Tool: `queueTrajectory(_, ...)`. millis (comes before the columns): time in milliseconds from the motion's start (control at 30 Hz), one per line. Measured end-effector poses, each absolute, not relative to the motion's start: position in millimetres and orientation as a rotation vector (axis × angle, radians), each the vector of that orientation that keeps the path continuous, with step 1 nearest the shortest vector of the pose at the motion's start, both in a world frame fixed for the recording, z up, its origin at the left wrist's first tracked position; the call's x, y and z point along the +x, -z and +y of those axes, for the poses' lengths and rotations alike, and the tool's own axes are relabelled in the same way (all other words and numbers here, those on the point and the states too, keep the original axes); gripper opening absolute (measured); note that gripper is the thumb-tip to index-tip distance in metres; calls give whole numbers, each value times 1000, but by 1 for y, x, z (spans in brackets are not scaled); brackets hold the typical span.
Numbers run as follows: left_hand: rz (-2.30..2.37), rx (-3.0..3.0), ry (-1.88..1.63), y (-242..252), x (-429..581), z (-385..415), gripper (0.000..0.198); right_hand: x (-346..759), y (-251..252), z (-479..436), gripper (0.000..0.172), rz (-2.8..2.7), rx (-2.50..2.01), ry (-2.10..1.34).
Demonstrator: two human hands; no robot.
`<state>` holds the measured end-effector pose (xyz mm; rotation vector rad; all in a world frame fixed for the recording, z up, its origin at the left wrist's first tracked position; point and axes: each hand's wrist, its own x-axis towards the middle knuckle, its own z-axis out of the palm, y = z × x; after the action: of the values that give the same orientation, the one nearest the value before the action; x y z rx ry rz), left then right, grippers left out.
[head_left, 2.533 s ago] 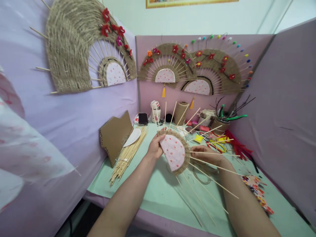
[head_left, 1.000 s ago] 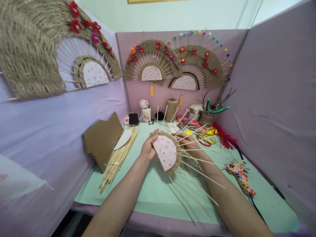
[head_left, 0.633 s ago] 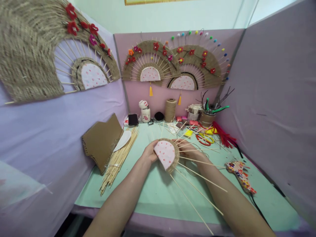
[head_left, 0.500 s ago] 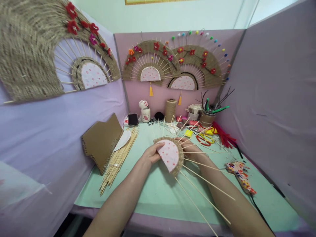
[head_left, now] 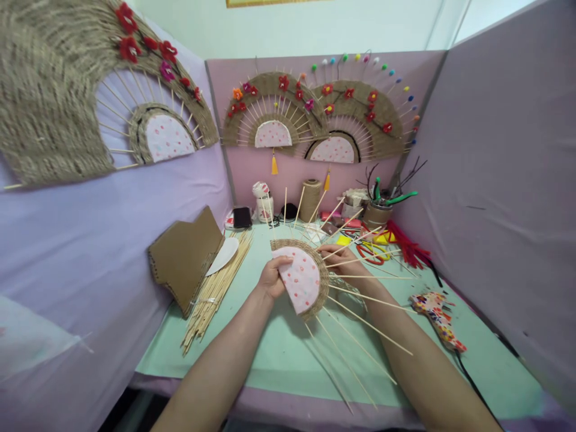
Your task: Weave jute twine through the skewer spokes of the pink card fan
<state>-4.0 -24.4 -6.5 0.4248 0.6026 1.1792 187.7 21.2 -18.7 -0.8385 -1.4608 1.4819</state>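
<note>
A half-round fan (head_left: 299,279) has a white, pink-spotted centre, a woven twine rim and thin wooden sticks fanning outward. My left hand (head_left: 273,277) is closed on its straight edge, thumb lying over the spotted face. At the upper right of the rim, my right hand (head_left: 336,259) is closed among the sticks, its fingertips pinched at the weaving. Loose loops of twine (head_left: 353,303) hang below that hand, beside the forearm. The fan is tilted, held above the green tabletop. Part of the right fingers is hidden by the sticks.
A bundle of sticks (head_left: 215,300), a white half-disc (head_left: 224,257) and cardboard (head_left: 182,255) are at left. At the back stand a twine spool (head_left: 310,201) and a pot of tools (head_left: 378,215). A flower-patterned glue gun (head_left: 438,321) lies right. Finished fans (head_left: 270,90) hang behind.
The fan has turned counterclockwise and shifted slightly left, showing more of its rim at the top. My right hand has moved slightly up along the weaving.
</note>
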Motion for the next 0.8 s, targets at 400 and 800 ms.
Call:
queueTrajectory(400,620,550,-1265,3,-10,-27,18,203,14,24,32,-1440,-786,-1599)
queueTrajectory(800,701,598,-1138,0,-12,-27,19,252,-4,38,26,-1079,-486,-1495)
